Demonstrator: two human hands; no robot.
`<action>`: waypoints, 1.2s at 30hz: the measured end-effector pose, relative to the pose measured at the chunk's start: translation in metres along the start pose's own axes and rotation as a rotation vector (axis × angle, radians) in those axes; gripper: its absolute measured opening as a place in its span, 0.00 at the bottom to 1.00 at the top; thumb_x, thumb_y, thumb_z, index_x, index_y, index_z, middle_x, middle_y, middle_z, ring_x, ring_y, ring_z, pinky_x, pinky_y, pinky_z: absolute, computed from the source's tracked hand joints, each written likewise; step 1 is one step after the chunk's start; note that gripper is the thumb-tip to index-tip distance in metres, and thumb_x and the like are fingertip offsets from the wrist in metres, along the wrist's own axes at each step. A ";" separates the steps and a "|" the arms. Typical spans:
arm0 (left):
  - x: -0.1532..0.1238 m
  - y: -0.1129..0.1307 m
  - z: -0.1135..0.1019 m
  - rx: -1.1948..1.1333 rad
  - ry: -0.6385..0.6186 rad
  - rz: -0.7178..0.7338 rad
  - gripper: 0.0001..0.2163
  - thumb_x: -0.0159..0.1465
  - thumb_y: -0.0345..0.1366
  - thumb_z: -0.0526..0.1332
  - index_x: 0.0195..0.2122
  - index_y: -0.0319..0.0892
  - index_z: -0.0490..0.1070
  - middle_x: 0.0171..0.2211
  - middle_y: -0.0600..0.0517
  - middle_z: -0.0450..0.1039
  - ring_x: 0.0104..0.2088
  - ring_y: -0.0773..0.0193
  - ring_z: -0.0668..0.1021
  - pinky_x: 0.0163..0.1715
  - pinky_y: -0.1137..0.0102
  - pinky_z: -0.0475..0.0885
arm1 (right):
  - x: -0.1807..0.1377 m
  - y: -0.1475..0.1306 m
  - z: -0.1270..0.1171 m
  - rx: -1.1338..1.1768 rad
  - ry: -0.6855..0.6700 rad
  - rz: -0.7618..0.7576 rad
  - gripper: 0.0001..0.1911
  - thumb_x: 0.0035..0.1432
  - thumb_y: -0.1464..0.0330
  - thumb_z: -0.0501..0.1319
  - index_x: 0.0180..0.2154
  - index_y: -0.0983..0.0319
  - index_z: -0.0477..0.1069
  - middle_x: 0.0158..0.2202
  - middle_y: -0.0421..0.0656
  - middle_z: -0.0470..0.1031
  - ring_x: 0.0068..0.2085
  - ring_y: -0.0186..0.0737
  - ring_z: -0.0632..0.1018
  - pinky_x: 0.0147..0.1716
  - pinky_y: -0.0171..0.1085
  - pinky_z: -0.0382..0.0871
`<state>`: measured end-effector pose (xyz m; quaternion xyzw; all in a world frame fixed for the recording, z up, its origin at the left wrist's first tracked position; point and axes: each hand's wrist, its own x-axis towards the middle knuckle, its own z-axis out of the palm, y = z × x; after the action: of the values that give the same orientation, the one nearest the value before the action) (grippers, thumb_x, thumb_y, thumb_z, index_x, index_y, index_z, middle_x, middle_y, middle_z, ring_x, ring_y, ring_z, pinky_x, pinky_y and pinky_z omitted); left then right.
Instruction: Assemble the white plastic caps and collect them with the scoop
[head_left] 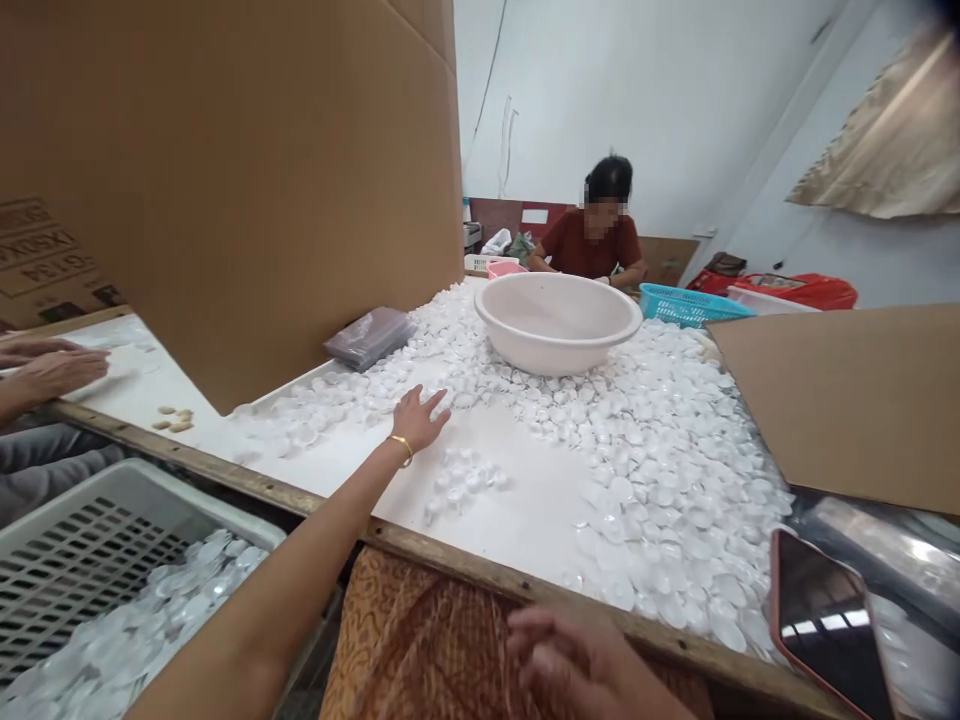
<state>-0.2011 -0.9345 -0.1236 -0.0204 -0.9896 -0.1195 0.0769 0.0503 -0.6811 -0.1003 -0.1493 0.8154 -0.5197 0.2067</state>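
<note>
My left hand [421, 418] is stretched over the white tabletop with its fingers spread, and nothing is visible in it. Its fingertips lie at the edge of a spread of small, shiny, translucent white disc-like pieces [667, 470]. A small separate group of the same white pieces [463, 480] lies just below that hand. Close to me, my right hand [566, 655] hovers near the wooden table edge above my patterned lap cloth [420, 630]. Motion blurs it a little; its fingers are loosely bent and apart, with nothing seen between them.
A large white basin [559, 345] stands among the pieces. Tall cardboard [300, 200] rises at left, and another cardboard flap [847, 400] sits right. A phone [829, 610] lies near the right edge. A basket [150, 490] holds pieces. Other people work opposite and at left.
</note>
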 end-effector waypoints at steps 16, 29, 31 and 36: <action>-0.011 0.010 0.020 0.095 -0.009 0.008 0.17 0.64 0.45 0.46 0.51 0.58 0.66 0.57 0.50 0.60 0.57 0.53 0.59 0.55 0.46 0.47 | 0.190 0.061 -0.097 -0.927 0.621 -0.035 0.24 0.60 0.68 0.49 0.58 0.57 0.55 0.62 0.42 0.53 0.61 0.46 0.52 0.57 0.53 0.43; -0.019 0.011 0.024 0.031 0.168 -0.027 0.12 0.61 0.43 0.52 0.40 0.53 0.74 0.38 0.52 0.75 0.49 0.55 0.66 0.54 0.50 0.47 | 0.191 0.066 -0.095 -0.935 0.621 -0.213 0.12 0.57 0.71 0.54 0.43 0.58 0.69 0.43 0.45 0.71 0.54 0.43 0.62 0.57 0.49 0.40; -0.020 0.010 0.026 0.033 0.165 0.003 0.12 0.61 0.43 0.53 0.41 0.53 0.73 0.38 0.52 0.75 0.50 0.55 0.66 0.55 0.50 0.44 | 0.188 0.063 -0.093 -0.931 0.631 -0.242 0.08 0.57 0.71 0.55 0.39 0.60 0.70 0.39 0.44 0.71 0.51 0.42 0.65 0.58 0.48 0.39; -0.017 0.014 0.026 0.045 0.141 0.055 0.11 0.59 0.42 0.56 0.40 0.51 0.73 0.38 0.51 0.75 0.50 0.54 0.67 0.55 0.48 0.41 | 0.181 0.055 -0.088 -0.830 0.646 -0.239 0.08 0.59 0.66 0.54 0.32 0.61 0.70 0.33 0.42 0.71 0.41 0.39 0.68 0.53 0.42 0.50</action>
<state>-0.1877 -0.9148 -0.1481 -0.0374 -0.9833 -0.0964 0.1500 -0.1516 -0.6720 -0.1505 -0.1426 0.9517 -0.1931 -0.1914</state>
